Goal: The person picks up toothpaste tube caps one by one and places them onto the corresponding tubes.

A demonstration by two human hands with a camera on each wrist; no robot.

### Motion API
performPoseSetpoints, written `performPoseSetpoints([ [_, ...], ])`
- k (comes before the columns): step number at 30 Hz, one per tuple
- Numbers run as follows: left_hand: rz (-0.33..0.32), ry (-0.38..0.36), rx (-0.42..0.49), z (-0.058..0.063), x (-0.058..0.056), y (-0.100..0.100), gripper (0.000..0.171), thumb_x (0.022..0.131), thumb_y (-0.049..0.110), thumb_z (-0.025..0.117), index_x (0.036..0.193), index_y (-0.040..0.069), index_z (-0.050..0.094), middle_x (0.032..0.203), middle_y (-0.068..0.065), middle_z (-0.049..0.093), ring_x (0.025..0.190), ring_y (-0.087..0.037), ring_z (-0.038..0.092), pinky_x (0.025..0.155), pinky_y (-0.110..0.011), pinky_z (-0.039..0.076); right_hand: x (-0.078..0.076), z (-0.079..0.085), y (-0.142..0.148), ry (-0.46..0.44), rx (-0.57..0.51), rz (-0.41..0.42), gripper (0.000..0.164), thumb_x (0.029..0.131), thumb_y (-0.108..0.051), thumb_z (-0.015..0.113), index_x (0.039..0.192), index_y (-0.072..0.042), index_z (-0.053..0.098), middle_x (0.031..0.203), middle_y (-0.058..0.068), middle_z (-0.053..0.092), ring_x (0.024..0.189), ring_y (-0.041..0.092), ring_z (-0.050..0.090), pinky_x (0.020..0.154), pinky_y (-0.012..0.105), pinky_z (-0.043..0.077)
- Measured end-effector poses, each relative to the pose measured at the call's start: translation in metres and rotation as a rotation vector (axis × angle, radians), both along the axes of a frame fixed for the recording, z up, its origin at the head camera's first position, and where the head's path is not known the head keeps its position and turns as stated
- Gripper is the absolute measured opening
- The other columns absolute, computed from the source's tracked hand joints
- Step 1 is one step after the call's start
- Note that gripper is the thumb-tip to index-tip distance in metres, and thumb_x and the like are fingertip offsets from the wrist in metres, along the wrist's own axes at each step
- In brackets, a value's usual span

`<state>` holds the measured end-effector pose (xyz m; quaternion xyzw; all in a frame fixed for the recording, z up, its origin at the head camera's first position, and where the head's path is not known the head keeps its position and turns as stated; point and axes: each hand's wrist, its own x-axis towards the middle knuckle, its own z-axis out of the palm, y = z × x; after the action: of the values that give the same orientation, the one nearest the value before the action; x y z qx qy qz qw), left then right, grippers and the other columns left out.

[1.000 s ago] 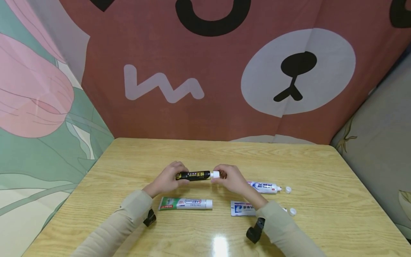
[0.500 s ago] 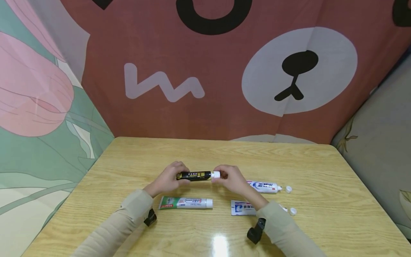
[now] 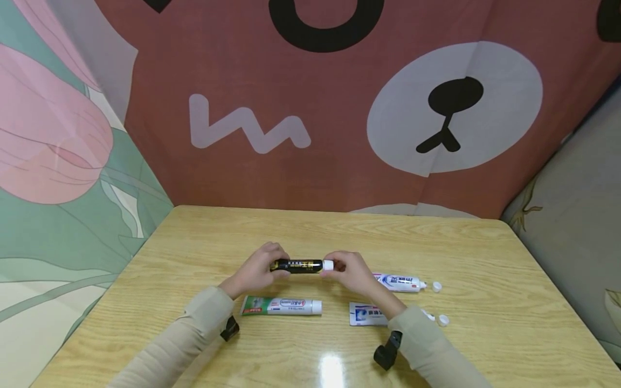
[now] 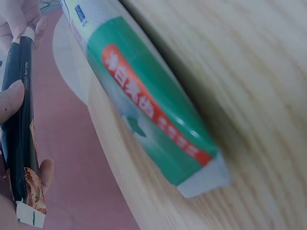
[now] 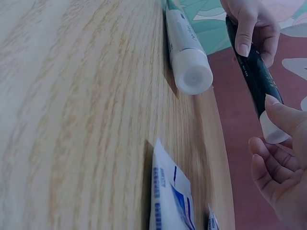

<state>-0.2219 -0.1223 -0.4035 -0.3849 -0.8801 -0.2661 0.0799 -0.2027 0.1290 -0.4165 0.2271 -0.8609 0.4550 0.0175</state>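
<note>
A black toothpaste tube [image 3: 299,266] with gold lettering is held level over the table, its cap end to the right. My left hand [image 3: 257,271] grips its tail end, thumb on the near side. At the other end my right hand [image 3: 350,269] pinches the white cap [image 3: 328,265] between thumb and fingers. In the right wrist view the cap [image 5: 272,130] sits against the tube's end, its tip partly behind the fingers. Nearer the body lies a green and white toothpaste tube [image 3: 291,306], capped; its green tail [image 4: 148,105] fills the middle of the left wrist view.
Two blue and white toothpaste tubes lie at the right, one farther back [image 3: 399,283] and one nearer [image 3: 367,314], partly under the right forearm. Beside their nozzle ends rest two loose white caps, one back [image 3: 437,286] and one front [image 3: 443,320]. A printed cloth [image 3: 242,178] hangs behind the table.
The black tube and left hand have shifted slightly right. The pale neck that showed between tube and cap is now covered, the cap close against the black body. The right hand has barely moved.
</note>
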Motion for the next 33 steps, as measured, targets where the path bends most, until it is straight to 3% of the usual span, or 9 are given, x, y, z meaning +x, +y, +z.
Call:
performPoseSetpoints([
  [7,0.01,-0.002,-0.005,0.0038,0.0028,0.0026,0.026,0.076,0.014,0.074,0.098,0.002,0.065,0.089,0.002,0.056,0.084,-0.013,0.049,0.071,-0.031,0.045,0.0008,0.0021,0.0028,-0.035,-0.031,0.029,0.018,0.08,-0.023,0.069,0.089,-0.008,0.068,0.07,0.005,0.06,0.062,0.012,0.053,0.057,0.024,0.046],
  [12,-0.003,0.0,0.006,0.0032,0.0028,0.0033,0.026,0.075,0.013,0.074,0.098,0.002,0.065,0.088,0.002,0.056,0.084,-0.013,0.049,0.071,-0.03,0.045,0.0009,0.0011,0.0038,-0.065,-0.063,0.055,0.026,0.087,-0.025,0.062,0.099,-0.003,0.065,0.062,0.008,0.056,0.053,0.018,0.051,0.046,0.023,0.041],
  [17,-0.008,-0.004,0.006,0.0015,0.0025,0.0025,0.027,0.077,0.016,0.073,0.098,0.002,0.065,0.088,0.002,0.056,0.083,-0.013,0.049,0.07,-0.029,0.044,0.002,0.002,0.0033,-0.114,-0.084,0.056,0.024,0.092,-0.024,0.054,0.1,-0.003,0.059,0.066,0.014,0.061,0.055,0.024,0.058,0.048,0.028,0.046],
  [23,-0.001,-0.034,-0.012,-0.0007,0.0027,0.001,0.028,0.08,0.021,0.07,0.101,0.003,0.064,0.089,0.001,0.056,0.081,-0.012,0.049,0.069,-0.029,0.044,0.004,0.0039,0.0031,-0.122,-0.067,0.076,0.028,0.088,-0.023,0.061,0.104,-0.001,0.059,0.07,0.011,0.06,0.059,0.02,0.057,0.052,0.028,0.048],
  [30,0.02,-0.05,-0.091,-0.0001,0.0054,0.0,0.035,0.086,0.028,0.063,0.112,0.004,0.06,0.095,-0.002,0.058,0.077,-0.012,0.053,0.068,-0.031,0.046,0.0061,0.0062,0.0046,-0.114,-0.088,0.119,0.03,0.088,-0.02,0.06,0.106,0.003,0.057,0.074,0.019,0.06,0.064,0.033,0.061,0.055,0.037,0.05],
  [33,0.02,-0.064,-0.069,0.0002,0.0063,-0.0004,0.036,0.084,0.027,0.065,0.113,0.005,0.061,0.093,-0.001,0.06,0.075,-0.012,0.054,0.067,-0.031,0.046,0.0064,0.0054,0.0065,-0.117,-0.069,0.121,0.028,0.088,-0.02,0.06,0.106,0.001,0.058,0.077,0.017,0.062,0.066,0.028,0.061,0.058,0.036,0.051],
])
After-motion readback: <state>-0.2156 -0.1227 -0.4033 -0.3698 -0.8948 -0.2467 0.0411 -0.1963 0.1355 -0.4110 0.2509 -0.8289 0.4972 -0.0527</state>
